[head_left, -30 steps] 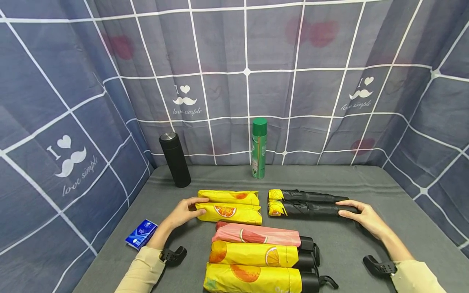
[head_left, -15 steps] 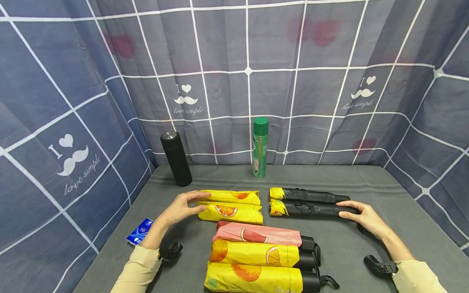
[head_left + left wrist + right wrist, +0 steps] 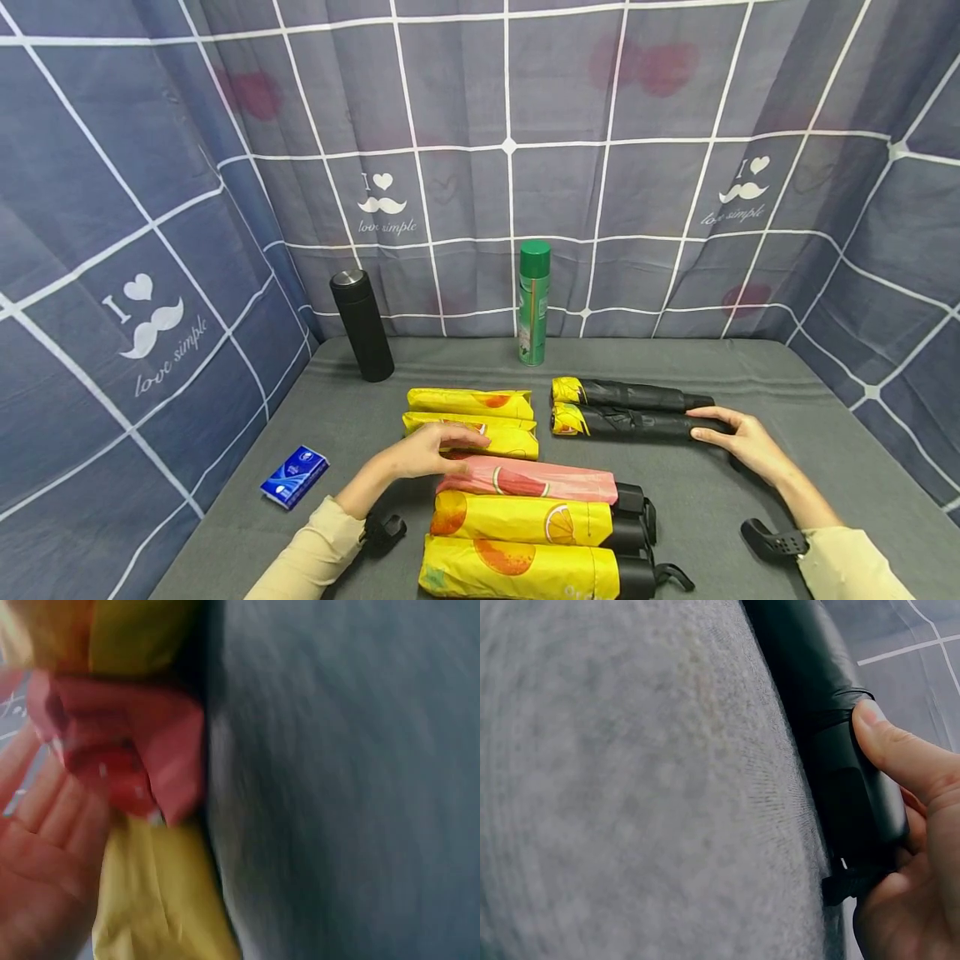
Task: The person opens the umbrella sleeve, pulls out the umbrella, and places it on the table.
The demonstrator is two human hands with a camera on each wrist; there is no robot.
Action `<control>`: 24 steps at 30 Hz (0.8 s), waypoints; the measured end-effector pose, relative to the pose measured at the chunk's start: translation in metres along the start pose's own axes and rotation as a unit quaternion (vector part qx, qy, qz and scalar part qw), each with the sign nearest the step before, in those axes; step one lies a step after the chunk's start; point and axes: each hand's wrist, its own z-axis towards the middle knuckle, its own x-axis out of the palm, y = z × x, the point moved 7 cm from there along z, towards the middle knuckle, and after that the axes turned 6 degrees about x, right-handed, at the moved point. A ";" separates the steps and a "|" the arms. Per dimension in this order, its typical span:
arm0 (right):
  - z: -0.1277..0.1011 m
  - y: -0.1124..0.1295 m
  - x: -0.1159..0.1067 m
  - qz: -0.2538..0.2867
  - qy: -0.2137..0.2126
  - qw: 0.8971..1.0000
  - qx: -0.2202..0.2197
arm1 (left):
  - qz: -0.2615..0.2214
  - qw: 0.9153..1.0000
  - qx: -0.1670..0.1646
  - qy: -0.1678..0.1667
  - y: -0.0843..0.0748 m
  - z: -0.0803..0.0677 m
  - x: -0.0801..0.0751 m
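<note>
My left hand (image 3: 423, 452) hovers at the left end of a pink folded umbrella (image 3: 562, 479) with a watermelon print, its fingers extended. In the left wrist view the fingers lie beside the end of the pink umbrella (image 3: 165, 742); blur hides whether they touch it. On the right, my right hand (image 3: 750, 446) grips the handle end of the nearer black folded umbrella (image 3: 637, 422). Its thumb presses the black handle (image 3: 855, 787) in the right wrist view. Behind lies a second black umbrella (image 3: 637, 394); both have yellow tips. Two yellow orange-print sleeves (image 3: 517, 437) lie left of them.
Two yellow umbrellas with black handles, a middle one (image 3: 517, 518) and a front one (image 3: 555, 571), lie nearest me. A black bottle (image 3: 363, 329) and a green spray can (image 3: 533, 308) stand at the back. A blue tissue pack (image 3: 295, 477) lies left on the grey table (image 3: 720, 358).
My left hand has left the ends of the yellow sleeves and come right and nearer, to the pink umbrella. The black umbrellas have shifted slightly back, with the right hand still on the nearer one.
</note>
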 end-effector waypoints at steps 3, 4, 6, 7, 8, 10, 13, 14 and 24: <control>0.000 0.001 -0.001 -0.009 -0.004 1.000 0.001 | 0.018 1.000 -0.012 0.011 0.006 0.002 0.005; 0.000 0.001 -0.002 -0.011 -0.004 1.000 0.001 | 0.023 0.999 -0.018 0.014 0.009 0.002 0.007; -0.001 0.002 -0.002 -0.017 -0.007 1.000 -0.001 | 0.031 0.999 -0.029 0.019 0.013 0.001 0.009; -0.001 0.003 -0.003 -0.020 -0.009 1.000 -0.002 | 0.032 0.999 -0.034 0.022 0.015 0.001 0.011; -0.001 0.003 -0.003 -0.022 -0.010 1.000 -0.004 | 0.030 0.999 -0.039 0.023 0.018 0.000 0.012; -0.002 0.004 -0.004 -0.027 -0.014 1.000 -0.008 | 0.033 0.998 -0.047 0.026 0.022 0.000 0.014; -0.004 0.006 -0.005 -0.040 -0.022 0.999 -0.012 | 0.033 0.997 -0.060 0.031 0.027 -0.001 0.017; -0.004 0.007 -0.005 -0.045 -0.023 0.999 -0.013 | 0.035 0.997 -0.066 0.033 0.028 -0.001 0.017; -0.007 0.011 -0.009 -0.055 -0.038 0.997 -0.027 | 0.068 0.992 -0.086 0.054 0.024 0.003 0.022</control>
